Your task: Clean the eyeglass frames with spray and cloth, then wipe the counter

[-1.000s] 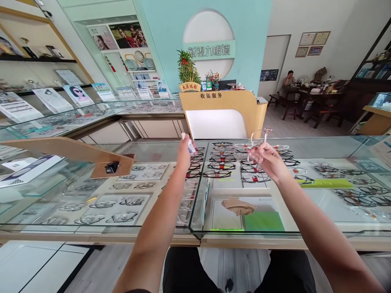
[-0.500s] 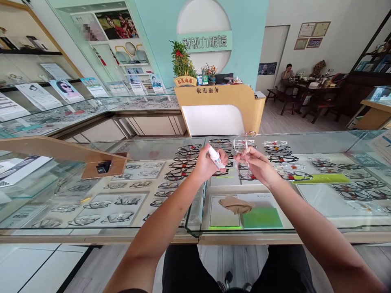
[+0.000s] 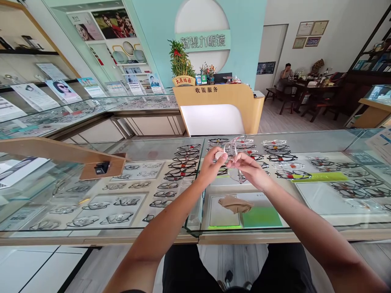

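My left hand (image 3: 211,165) is closed around a small white spray bottle (image 3: 218,154), whose tip shows above my fingers. My right hand (image 3: 249,167) pinches a pair of clear-framed glasses (image 3: 234,154). The two hands meet above the glass display counter (image 3: 275,228), with the bottle's tip right against the glasses. Part of the frame hangs below my right fingers.
Rows of eyeglass frames (image 3: 183,158) lie under the counter glass. A tan cloth (image 3: 236,203) and a green pad (image 3: 262,217) lie inside the case near me. A wooden stand (image 3: 61,152) sits at left. A cashier desk (image 3: 218,108) stands behind; a person (image 3: 285,73) sits at a far table.
My left hand brought the spray bottle from the left in toward the glasses. My right hand lowered the glasses and moved them left, so both hands now touch.
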### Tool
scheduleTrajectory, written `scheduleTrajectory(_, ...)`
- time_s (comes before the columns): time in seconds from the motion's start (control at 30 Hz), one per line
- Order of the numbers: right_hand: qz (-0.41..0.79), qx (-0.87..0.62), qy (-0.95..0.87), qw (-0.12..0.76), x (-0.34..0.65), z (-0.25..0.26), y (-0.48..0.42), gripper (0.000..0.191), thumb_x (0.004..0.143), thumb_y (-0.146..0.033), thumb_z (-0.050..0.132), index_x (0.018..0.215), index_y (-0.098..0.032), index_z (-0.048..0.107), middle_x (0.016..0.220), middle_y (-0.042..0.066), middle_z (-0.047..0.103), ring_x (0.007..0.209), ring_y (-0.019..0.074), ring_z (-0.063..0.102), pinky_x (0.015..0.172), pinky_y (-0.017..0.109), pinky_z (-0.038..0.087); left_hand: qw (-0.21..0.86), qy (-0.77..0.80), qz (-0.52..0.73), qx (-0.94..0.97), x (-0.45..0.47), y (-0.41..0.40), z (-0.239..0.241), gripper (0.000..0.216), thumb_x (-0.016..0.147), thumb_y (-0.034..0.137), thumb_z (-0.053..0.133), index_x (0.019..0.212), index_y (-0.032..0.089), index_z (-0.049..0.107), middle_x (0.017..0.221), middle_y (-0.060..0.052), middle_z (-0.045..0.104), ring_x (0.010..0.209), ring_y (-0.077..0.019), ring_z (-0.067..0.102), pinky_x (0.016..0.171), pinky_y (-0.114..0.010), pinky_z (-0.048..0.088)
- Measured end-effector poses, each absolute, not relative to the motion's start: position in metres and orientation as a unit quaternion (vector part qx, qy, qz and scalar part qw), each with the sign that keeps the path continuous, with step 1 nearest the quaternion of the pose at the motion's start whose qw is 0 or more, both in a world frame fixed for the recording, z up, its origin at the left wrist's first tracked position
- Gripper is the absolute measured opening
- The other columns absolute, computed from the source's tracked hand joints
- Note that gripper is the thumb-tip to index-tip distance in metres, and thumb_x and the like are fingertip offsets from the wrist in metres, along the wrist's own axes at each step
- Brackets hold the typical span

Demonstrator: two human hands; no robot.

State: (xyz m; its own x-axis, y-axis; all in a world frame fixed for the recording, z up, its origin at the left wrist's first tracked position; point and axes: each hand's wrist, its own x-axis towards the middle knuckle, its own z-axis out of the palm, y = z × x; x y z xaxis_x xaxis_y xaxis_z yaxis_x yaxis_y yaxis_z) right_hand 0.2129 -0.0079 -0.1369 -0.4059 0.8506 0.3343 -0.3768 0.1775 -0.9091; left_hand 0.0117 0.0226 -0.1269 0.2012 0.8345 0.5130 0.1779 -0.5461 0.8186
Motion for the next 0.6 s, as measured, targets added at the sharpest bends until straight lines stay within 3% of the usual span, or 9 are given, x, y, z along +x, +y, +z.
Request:
scheduleTrajectory(0.23, 0.644, -0.204, -0.476, 0.563, 0.220, -0.131, 0.001, 0.025, 0.087, -0.043, 0.088, 0.091, -0.029, 0.068, 0.105, 0.002, 0.080, 0.112, 0.0231, 0.074, 0.108, 0.041, 0.055, 0.289, 0.357, 0.523, 0.719, 0.009, 0.020, -0.125, 0.062, 0.096, 0.086, 0.047, 0.086, 0.025, 0.057, 0.082, -0.003, 0.057, 0.081, -0.0231, 0.052, 0.079, -0.039, 0.042)
scheduleTrajectory(0.43, 0.658, -0.194, -0.455, 0.567, 0.219, -0.130, 0.002, 0.025, 0.086, -0.041, 0.089, 0.090, -0.029, 0.068, 0.103, 0.001, 0.081, 0.108, 0.0202, 0.074, 0.104, 0.037, 0.057, 0.194, 0.350, 0.471, 0.786, 0.016, 0.010, -0.126, 0.045, 0.097, 0.069, 0.056, 0.085, 0.026, 0.056, 0.083, -0.004, 0.060, 0.086, -0.0252, 0.054, 0.083, -0.042, 0.042)
scheduleTrajectory(0.6, 0.658, -0.193, -0.464, 0.560, 0.218, -0.130, -0.001, 0.024, 0.088, -0.042, 0.088, 0.091, -0.029, 0.068, 0.102, 0.001, 0.081, 0.109, 0.0227, 0.074, 0.108, 0.042, 0.057, 0.172, 0.344, 0.471, 0.794, 0.013, 0.013, -0.124, 0.037, 0.098, 0.060, 0.061, 0.087, 0.025, 0.058, 0.085, -0.003, 0.061, 0.087, -0.0245, 0.055, 0.084, -0.041, 0.042)
